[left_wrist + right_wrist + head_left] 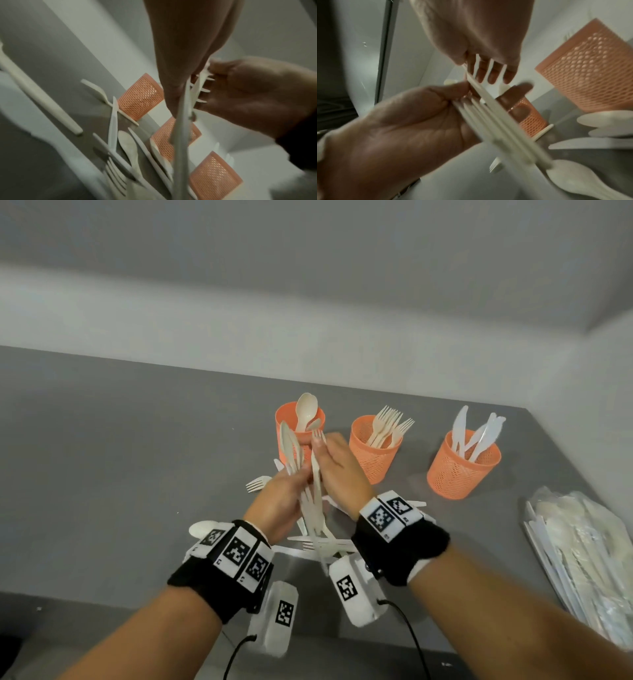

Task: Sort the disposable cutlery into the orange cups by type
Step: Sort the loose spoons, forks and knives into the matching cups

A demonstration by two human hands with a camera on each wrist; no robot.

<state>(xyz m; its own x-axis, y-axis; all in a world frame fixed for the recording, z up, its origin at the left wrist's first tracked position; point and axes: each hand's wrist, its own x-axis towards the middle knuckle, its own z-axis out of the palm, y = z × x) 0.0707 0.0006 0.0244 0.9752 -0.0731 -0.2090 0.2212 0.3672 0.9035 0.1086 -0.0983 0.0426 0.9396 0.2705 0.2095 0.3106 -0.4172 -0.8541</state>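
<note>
Three orange mesh cups stand in a row: the spoon cup (291,422), the fork cup (375,457) and the knife cup (460,470). My left hand (279,503) grips a bundle of cutlery (291,450) upright in front of the spoon cup. My right hand (337,465) pinches one fork (317,470) of that bundle just below its tines. From the right wrist the fork's tines (490,67) show against my right fingers, and the bundle's handles (496,121) cross my left palm (402,128). From the left wrist the fork (201,86) lies between both hands.
Loose forks, spoons and knives (322,542) lie on the grey table (120,457) under my wrists, with one fork (257,483) to the left. A clear plastic bag of cutlery (582,559) lies at the right edge. A wall runs behind the cups.
</note>
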